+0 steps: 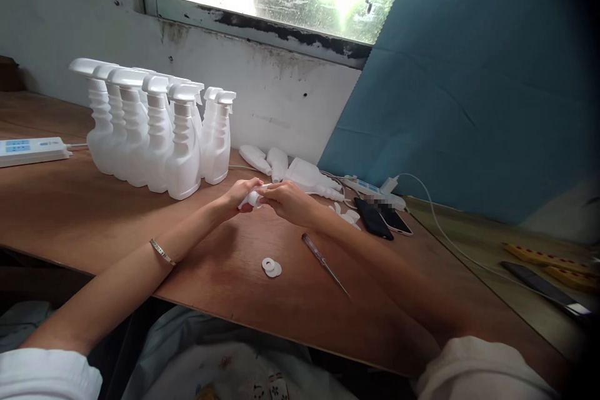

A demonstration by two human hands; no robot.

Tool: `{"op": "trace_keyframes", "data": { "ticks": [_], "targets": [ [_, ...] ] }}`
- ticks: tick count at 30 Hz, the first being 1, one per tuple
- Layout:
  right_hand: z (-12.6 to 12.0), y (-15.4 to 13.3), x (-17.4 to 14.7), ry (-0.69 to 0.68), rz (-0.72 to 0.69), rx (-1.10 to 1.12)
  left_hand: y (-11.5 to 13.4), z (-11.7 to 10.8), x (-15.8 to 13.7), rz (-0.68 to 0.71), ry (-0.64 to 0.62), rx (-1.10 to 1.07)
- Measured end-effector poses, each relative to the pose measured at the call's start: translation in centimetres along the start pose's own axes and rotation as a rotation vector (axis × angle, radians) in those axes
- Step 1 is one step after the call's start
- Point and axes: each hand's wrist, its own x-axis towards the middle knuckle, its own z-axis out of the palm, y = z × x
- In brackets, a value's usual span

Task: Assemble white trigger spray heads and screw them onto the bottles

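Observation:
Over the middle of the table, my left hand (241, 192) is closed around a white spray bottle trigger head (253, 199), its ribbed collar showing. Meeting it from the right, my right hand (290, 201) pinches the same trigger head; its fingertips are partly hidden. Below my hands lie thin white plastic rings (270, 267), overlapping each other. A screwdriver (324, 262) with a clear handle rests to their right. Loose white bottles (304, 172) lie on their sides just behind my hands.
Several white spray bottles (182, 156) stand upright in a group at left. Power strips lie at far left (32, 151) and back right (375, 190). Phones (375, 219) and small white pieces (347, 215) lie right of my hands. A white cable (435, 219) crosses the right side.

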Motion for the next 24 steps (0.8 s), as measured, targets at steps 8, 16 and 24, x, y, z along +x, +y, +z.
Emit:
{"op": "trace_keyframes", "data": {
  "ticks": [8,16,24],
  "targets": [
    [0.8,-0.8,0.2,0.304,0.143,-0.124,0.9,0.1,0.3,0.201,0.016,-0.161],
    [2.3,-0.4,1.5,0.356,0.111,-0.344,1.0,-0.1,0.2,0.291,0.067,-0.225],
    [2.0,-0.2,1.5,0.311,0.078,-0.285,1.5,0.1,-0.4,0.255,0.130,-0.203]
  ]
}}
